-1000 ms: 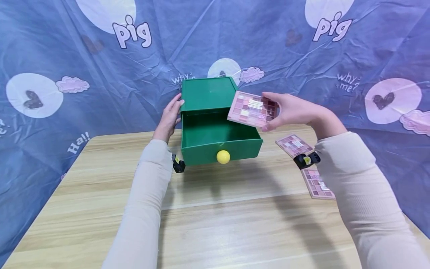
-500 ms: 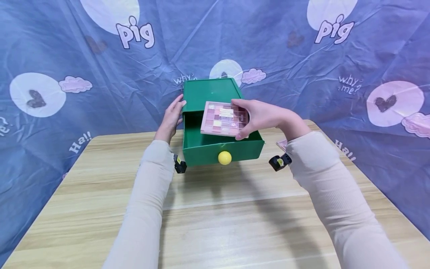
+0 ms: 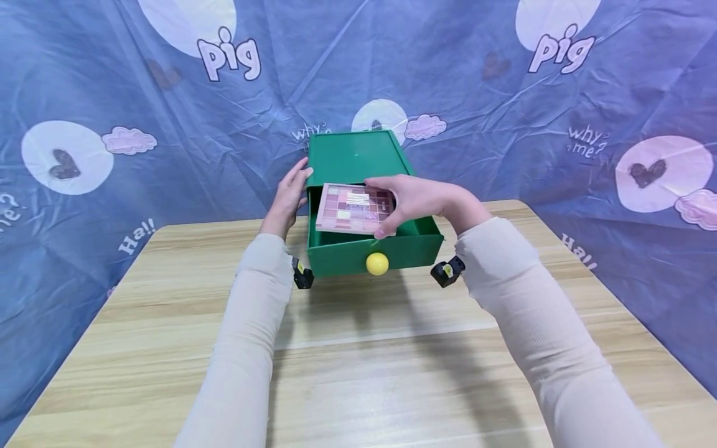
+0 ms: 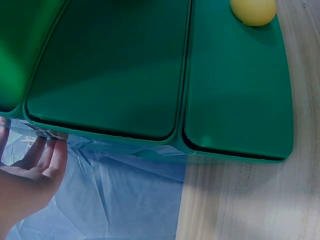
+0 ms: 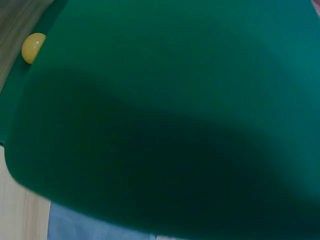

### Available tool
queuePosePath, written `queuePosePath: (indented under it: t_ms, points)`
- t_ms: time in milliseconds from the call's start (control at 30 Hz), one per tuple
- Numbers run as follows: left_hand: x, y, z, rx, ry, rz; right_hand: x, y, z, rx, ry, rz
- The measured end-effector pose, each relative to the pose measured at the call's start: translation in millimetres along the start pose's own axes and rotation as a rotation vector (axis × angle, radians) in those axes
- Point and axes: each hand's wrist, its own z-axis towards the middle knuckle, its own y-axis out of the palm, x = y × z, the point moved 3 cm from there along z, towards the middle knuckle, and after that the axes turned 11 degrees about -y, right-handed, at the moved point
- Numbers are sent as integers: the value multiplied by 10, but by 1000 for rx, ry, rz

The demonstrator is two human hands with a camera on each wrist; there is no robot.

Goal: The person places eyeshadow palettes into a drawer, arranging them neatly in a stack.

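Observation:
A green box (image 3: 358, 155) stands at the back of the table, its drawer (image 3: 338, 258) pulled out toward me. A yellow round knob (image 3: 377, 264) sits on the drawer front. My right hand (image 3: 417, 198) pinches an eyeshadow palette (image 3: 350, 210) by its right end, thumb in front and fingers behind. The palette lies tilted over the drawer opening, its left end down at the drawer's left side. At the box's left side rests my left hand (image 3: 287, 196); its fingers (image 4: 59, 152) touch the side wall in the left wrist view. Green plastic fills most of the right wrist view.
The box and both forearms are over a light wooden table (image 3: 358, 373). Close behind the box hangs a blue printed cloth (image 3: 476, 81). Small black cameras (image 3: 302, 274) sit at both wrists.
My right hand has carried the palette left and down from the box's right side to over the drawer. Two palettes on the table at right are now hidden. My left hand stays put.

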Motion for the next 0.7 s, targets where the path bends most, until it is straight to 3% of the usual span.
queuePosePath:
  t_ms: [567,700]
  points:
    - [7,3,-8,8,5,17,67,61,149,-56,52,105]
    - [5,-2,-12,4,7,20,105,92,172,-71,58,77]
